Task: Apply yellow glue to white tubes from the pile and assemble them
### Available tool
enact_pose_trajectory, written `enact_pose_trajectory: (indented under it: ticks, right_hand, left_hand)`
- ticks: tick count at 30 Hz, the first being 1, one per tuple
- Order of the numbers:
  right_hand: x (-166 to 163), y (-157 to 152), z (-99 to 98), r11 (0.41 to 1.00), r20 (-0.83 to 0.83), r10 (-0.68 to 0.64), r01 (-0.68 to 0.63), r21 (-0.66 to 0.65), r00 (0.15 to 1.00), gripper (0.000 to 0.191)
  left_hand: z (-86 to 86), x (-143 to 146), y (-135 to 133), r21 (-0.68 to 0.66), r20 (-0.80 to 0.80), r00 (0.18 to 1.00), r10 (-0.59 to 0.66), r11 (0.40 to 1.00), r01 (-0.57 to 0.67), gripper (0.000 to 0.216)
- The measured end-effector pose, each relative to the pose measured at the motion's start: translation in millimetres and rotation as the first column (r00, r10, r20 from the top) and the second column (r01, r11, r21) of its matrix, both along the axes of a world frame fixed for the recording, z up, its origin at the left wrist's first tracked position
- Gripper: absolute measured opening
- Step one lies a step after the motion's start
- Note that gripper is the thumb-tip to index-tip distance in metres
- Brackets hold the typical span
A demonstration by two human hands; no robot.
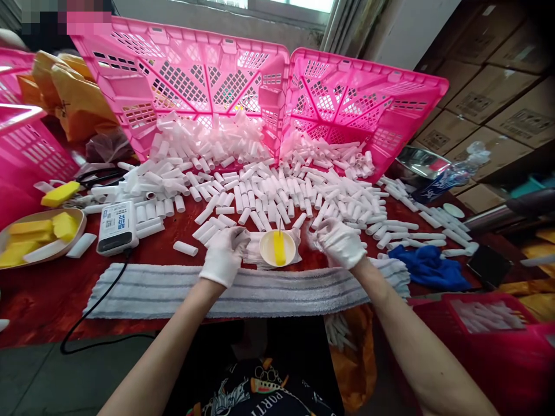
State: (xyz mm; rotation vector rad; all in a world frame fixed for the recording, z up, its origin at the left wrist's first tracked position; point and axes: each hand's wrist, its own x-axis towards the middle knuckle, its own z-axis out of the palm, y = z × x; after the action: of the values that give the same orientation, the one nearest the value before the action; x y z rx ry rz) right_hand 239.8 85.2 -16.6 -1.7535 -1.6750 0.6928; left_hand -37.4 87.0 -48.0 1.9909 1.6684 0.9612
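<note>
White gloves cover both of my hands, which sit either side of a small round dish [265, 249] with a yellow strip [280, 248] in it. The dish rests on a stack of flat clear plastic bags [252, 254]. My left hand [224, 253] is at the left edge of that stack, fingers pinched together; what they hold is hidden. My right hand [340, 241] is closed, with a blurred see-through plastic piece [311, 237] at its fingertips. Just beyond the hands, many short white tubes [260, 199] lie heaped on the red table.
Two pink baskets [208, 40] tipped toward me spill tubes at the back. A striped towel [277, 292] lies along the front edge. At left are a white device [116, 228] with a black cable and a bowl of yellow blocks [32, 237]; at right, a blue cloth [427, 267] and a bottle [451, 173].
</note>
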Motion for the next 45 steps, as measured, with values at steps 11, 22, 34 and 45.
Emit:
enact_pose_trajectory:
  ticks: [11,22,34,45]
  right_hand:
    - [-47.2,-15.3,-48.8,0.991,-0.293,0.083,-0.049,0.122,0.952,0.023]
    - [-42.2,-33.9,-62.6,0.978,-0.15,0.091,-0.059,0.201,0.984,0.026]
    - [-40.0,-39.1,-68.4,0.962,-0.013,0.151,-0.144,0.232,0.988,0.034]
    - [-45.7,-52.7,-48.2,0.967,-0.145,0.174,-0.142,0.211,0.974,0.018]
  left_hand:
    - [-17.0,23.9,-6.2,-0.148,0.142,0.988,-0.055,0.986,0.076,0.035]
    - [-9.9,26.9,-7.8,-0.15,0.077,0.996,-0.047,0.987,0.058,0.036]
    - [-13.5,26.3,-6.9,-0.145,0.117,0.99,-0.074,0.985,0.09,0.034]
    - [-16.9,21.4,-2.6,-0.209,0.273,0.962,-0.023,0.974,0.082,0.036]
